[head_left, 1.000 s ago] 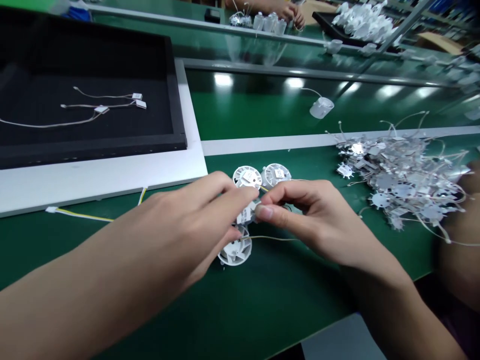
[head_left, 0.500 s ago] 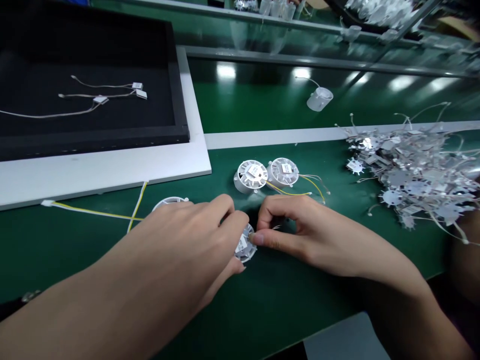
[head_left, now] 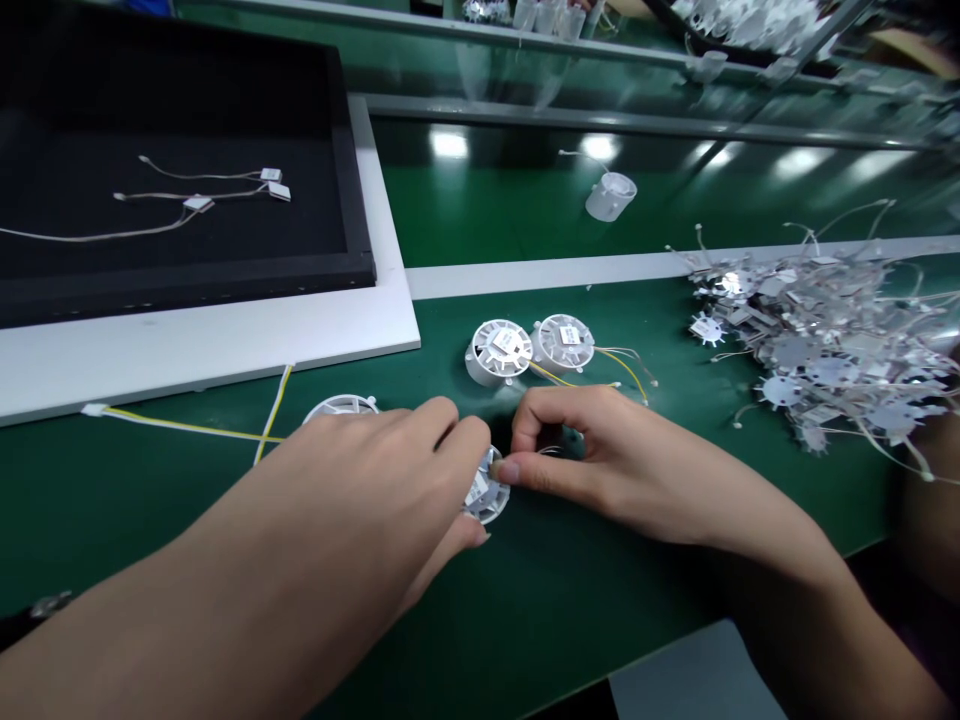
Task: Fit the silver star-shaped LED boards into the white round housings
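My left hand (head_left: 397,490) is closed around a small round white plastic housing (head_left: 487,497) with a silvery spoked plate and a white label in it; its left part is hidden by the fingers. At the housing's right edge, my right hand (head_left: 570,455) pinches with thumb and forefinger; thin wires show beside the fingers, but what lies between the tips is hidden. Behind the hands stand two similar housings, one (head_left: 500,352) with a yellow wire and another (head_left: 564,343) touching it. Another white round piece (head_left: 341,405) is partly covered by my left hand.
At right lies a heap of silvery spoked plates with wires (head_left: 825,340). A black tray (head_left: 360,265) at left holds several wired white parts. Yellow-and-white wires (head_left: 187,428) lie left of my hand. A translucent cylinder (head_left: 610,197) stands at the back, below a shelf (head_left: 450,30).
The translucent cylinder at the back has shifted left along the green surface. Both hands stay at the housing with almost the same grip; the view has moved slightly.
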The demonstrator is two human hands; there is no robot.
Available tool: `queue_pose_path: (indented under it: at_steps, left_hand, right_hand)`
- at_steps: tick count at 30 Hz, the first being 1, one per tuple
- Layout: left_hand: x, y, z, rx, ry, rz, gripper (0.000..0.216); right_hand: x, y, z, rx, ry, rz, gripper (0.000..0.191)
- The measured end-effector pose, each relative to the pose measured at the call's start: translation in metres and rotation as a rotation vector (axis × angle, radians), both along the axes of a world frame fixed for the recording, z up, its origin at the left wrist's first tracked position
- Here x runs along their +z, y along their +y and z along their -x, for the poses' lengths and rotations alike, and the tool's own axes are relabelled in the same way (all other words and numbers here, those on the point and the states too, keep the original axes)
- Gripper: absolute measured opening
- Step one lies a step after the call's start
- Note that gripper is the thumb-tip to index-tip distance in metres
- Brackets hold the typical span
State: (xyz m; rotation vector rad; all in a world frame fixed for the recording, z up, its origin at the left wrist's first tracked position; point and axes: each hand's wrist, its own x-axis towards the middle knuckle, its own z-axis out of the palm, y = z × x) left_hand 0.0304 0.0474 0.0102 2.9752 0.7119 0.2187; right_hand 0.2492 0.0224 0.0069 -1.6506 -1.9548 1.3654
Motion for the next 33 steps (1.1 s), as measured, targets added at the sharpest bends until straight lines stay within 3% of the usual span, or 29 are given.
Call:
queue_pose_path:
  at_steps: [7,11,19,24,30,32,33]
  left_hand:
    - [-0.002,-0.002,-0.001,0.017,0.069,0.101,0.026]
    - [0.003,0.0,-0.008,0.06,0.237,0.233,0.023]
    - [0.006,0.006,-0.014,0.129,0.467,0.362,0.023]
    - [-0.001,0.007,-0.008,0.103,0.385,0.294,0.024]
    - [-0.007,0.013,0.005,-0.044,0.04,0.062,0.026]
    - [-0.005,0.016,0.011,-0.063,0.043,0.045,0.026]
    - [-0.003,0.017,0.016,-0.067,0.066,0.062,0.027]
  right_hand:
    - [0.001,0.0,-0.001,0.027,-0.033,0.021,0.024]
    - [0.003,0.001,-0.008,0.078,-0.014,0.036,0.015]
    - [0.002,-0.001,-0.012,0.171,-0.096,-0.098,0.014]
    - [0.0,0.001,-0.006,0.239,-0.181,-0.152,0.014]
    - [0.003,0.0,-0.013,0.233,-0.244,-0.143,0.014]
    - [0.005,-0.002,-0.018,0.253,-0.267,-0.128,0.006]
    - [0.006,-0.003,-0.019,0.258,-0.268,-0.142,0.012]
